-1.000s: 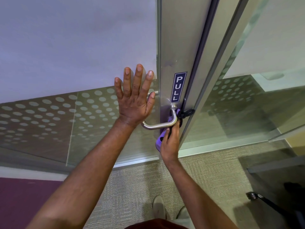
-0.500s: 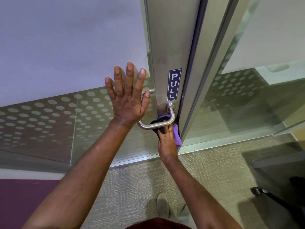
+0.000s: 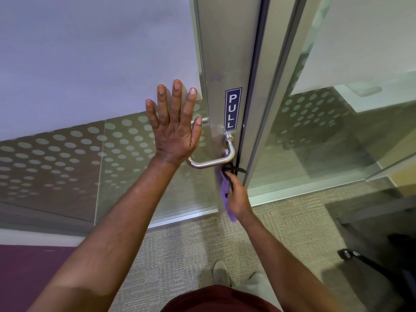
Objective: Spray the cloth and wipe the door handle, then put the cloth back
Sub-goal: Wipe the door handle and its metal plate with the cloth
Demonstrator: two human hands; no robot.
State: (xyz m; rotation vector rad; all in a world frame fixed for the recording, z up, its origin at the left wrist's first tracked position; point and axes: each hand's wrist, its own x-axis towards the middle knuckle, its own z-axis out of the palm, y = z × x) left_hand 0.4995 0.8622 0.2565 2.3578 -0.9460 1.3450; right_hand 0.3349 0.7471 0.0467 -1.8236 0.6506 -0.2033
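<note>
Left hand (image 3: pixel 174 129): fingers spread flat on the glass, likely steadying the door.
Right hand (image 3: pixel 236 194): fingers pinching the cloth (image 3: pixel 226 194) just under the handle (image 3: pixel 216 162), likely wiping its underside.

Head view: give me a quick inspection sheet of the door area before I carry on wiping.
Surface: metal door frame with glass panels, dotted frosting on the lower glass.
Job's things: silver door handle below the PULL sign; purple cloth with a black part, just under the handle's right end. Spray bottle: nothing seen.
Clutter: nothing seen on the carpet by the door.
Grippers: left hand open, flat on the glass; right hand shut on the cloth.
Cables: nothing seen.
Surroundings: dark chair base at right; person's shoes below.
</note>
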